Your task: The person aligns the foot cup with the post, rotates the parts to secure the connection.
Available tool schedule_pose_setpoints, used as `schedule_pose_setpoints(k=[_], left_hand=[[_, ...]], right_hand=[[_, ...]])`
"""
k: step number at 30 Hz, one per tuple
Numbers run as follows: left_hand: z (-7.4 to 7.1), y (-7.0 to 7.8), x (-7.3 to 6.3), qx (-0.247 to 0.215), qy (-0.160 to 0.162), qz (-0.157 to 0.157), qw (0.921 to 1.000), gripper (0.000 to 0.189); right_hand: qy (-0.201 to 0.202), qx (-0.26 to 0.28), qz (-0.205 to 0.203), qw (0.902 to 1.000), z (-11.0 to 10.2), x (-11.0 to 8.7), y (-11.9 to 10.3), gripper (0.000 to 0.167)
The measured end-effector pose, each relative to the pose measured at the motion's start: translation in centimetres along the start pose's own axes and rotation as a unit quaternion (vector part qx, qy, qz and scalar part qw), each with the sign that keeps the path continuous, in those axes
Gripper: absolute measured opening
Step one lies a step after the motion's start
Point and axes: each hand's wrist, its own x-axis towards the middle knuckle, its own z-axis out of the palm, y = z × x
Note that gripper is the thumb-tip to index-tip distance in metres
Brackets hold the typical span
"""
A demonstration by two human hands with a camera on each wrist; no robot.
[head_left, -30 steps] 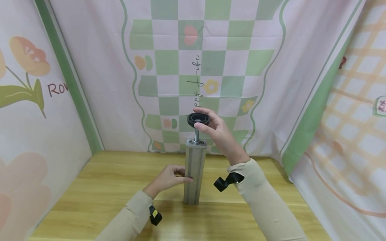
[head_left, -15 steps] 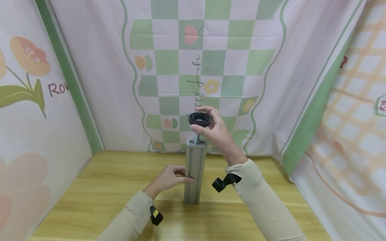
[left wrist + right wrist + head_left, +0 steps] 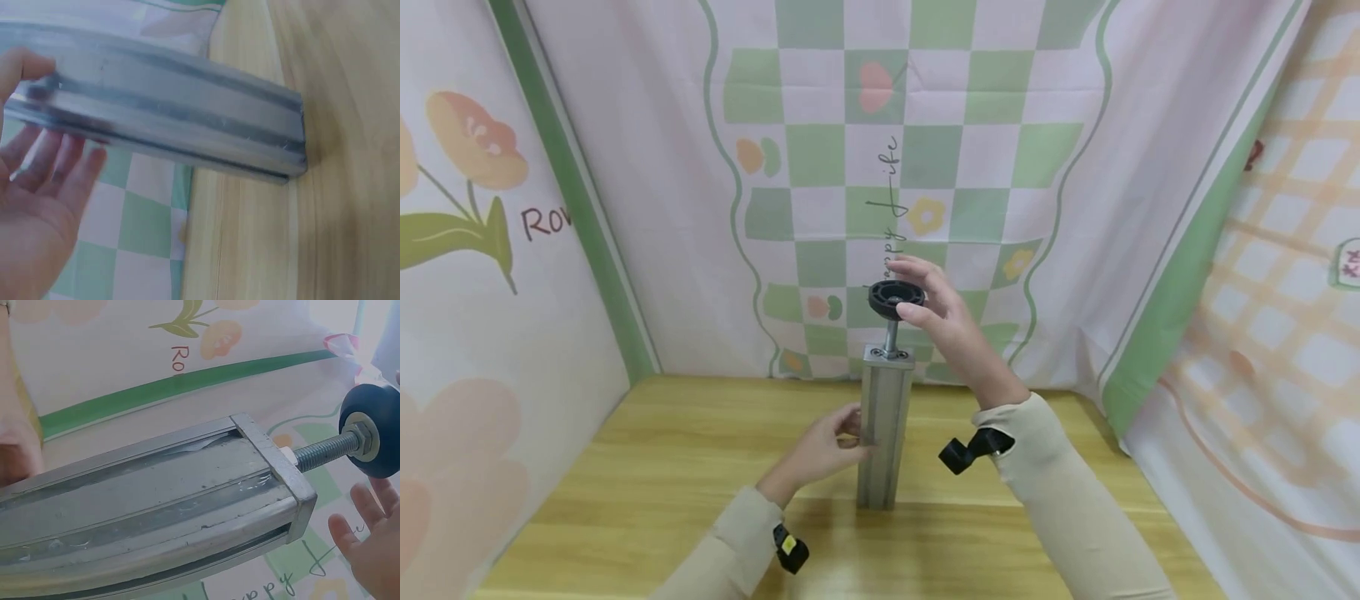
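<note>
An aluminium extrusion profile (image 3: 886, 433) stands upright on the wooden table, with a flat end plate (image 3: 878, 356) on top. From the plate a threaded rod (image 3: 331, 453) rises to a round black levelling foot (image 3: 880, 307), its ribbed side facing up. My left hand (image 3: 817, 450) loosely holds the profile low on its left side, thumb in front and fingers behind. At the foot's right side is my right hand (image 3: 953, 323), fingers spread; the thumb tip overlaps the rim, while the fingers sit a little behind it.
A wood-grain table (image 3: 685, 450) lies under the profile. Patterned cloth curtains (image 3: 932, 158) rise behind it and on both sides. Each wrist wears a small black camera, such as the right one (image 3: 958, 454).
My right thumb has drawn from the foot's front toward its right, and the fingers have spread from the rim. The foot has turned slightly. My left hand has shifted a little on the standing profile.
</note>
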Motion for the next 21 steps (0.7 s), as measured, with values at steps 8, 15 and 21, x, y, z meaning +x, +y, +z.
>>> schedule_pose_setpoints(k=[8,15,21], left_hand=[[2.6,1.4,-1.0,0.045,0.075,0.010,0.9961,0.089],[5.8,2.6,-1.3,0.071,0.180,-0.010,0.9810,0.091],[7.3,2.4,-1.1,0.067,0.234,-0.014,0.9698,0.103]], right_hand=[[-0.025,-0.015,-0.030,0.9991,-0.1,-0.3,0.0,0.048],[-0.026,0.025,-0.040,0.9986,-0.2,-0.2,-0.3,0.044],[-0.018,-0.016,-0.031,0.9992,-0.4,-0.4,-0.7,0.041]])
